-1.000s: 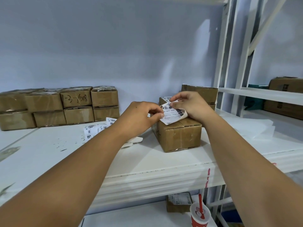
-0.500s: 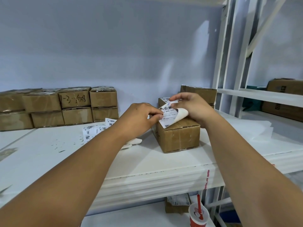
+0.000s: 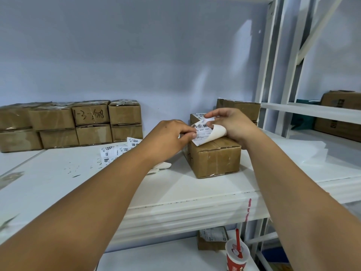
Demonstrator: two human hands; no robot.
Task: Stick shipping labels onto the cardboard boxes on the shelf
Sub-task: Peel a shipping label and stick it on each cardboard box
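A brown cardboard box [image 3: 216,157] stands on the white shelf [image 3: 175,184] in front of me. Just above its top I hold a white shipping label [image 3: 202,133] with a barcode. My left hand [image 3: 170,139] pinches the label's left edge. My right hand [image 3: 232,126] pinches its backing paper [image 3: 217,133], which curls away to the right. Behind this box stands another box [image 3: 195,117] with a label on top. More loose labels [image 3: 115,151] lie on the shelf to the left.
Several brown boxes [image 3: 74,124] are stacked in two rows along the wall at the left. Another box [image 3: 239,109] sits behind my right hand. White paper sheets [image 3: 304,151] lie at the right. A red cup [image 3: 237,255] with a straw stands on the lower shelf.
The backing paper has peeled further off the label and curls more to the right. Both hands stay over the box.
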